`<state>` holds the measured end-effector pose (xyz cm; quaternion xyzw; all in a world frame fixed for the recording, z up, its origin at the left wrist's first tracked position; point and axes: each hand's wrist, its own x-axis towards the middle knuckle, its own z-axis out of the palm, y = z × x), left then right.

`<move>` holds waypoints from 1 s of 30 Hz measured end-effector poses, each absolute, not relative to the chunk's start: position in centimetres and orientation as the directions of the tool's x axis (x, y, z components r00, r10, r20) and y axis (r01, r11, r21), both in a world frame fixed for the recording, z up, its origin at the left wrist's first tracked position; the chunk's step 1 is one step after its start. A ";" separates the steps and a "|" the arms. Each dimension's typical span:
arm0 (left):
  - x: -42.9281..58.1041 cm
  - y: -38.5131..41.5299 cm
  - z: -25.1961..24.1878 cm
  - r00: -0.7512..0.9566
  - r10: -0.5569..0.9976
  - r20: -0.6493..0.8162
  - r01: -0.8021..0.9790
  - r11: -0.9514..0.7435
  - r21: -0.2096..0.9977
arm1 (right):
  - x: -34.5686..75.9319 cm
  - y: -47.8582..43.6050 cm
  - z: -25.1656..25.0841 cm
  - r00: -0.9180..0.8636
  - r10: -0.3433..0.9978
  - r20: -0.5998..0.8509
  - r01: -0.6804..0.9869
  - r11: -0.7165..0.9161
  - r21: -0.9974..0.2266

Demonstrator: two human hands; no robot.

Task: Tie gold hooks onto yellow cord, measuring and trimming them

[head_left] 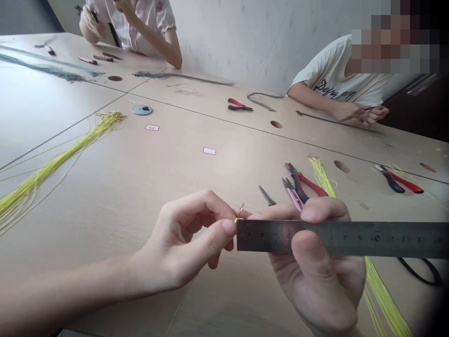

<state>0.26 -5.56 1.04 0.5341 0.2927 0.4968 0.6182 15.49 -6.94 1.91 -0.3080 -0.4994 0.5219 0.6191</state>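
Note:
My right hand grips a steel ruler between thumb and fingers, its end pointing left and its length running out of view to the right. At that end my left hand pinches a yellow cord with a small gold clasp standing up from it. The cord's knot touches or nearly touches the ruler's corner. Most of the cord is hidden by the fingers; a thin strand hangs below my left hand.
Behind my right hand lie red-handled pliers, pink thread snips and scissors. Yellow cord bundles lie at left and right. More pliers rest farther right. Two people sit across the table, one handling dark cord.

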 end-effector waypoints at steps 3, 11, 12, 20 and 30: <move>0.3 -5.6 1.0 0.336 0.927 0.167 -0.304 -0.061 0.951 | 15.5 -7.0 1.9 -0.042 0.958 0.283 -0.331 0.254 -0.909; 0.4 -5.5 1.0 0.336 0.929 0.156 -0.318 -0.044 0.947 | 15.4 -6.9 1.9 -0.013 0.958 0.285 -0.328 0.265 -0.907; 0.4 -5.5 1.0 0.337 0.928 0.157 -0.317 -0.045 0.947 | 15.4 -6.9 1.9 -0.016 0.957 0.288 -0.323 0.267 -0.908; 0.3 -5.6 0.9 0.353 0.906 0.234 -0.368 -0.096 0.925 | 15.4 -6.9 1.7 -0.033 0.937 0.347 -0.374 0.311 -0.874; 0.4 -5.5 0.9 0.364 0.903 0.227 -0.361 -0.088 0.929 | 15.3 -6.9 1.8 -0.051 0.938 0.343 -0.409 0.294 -0.864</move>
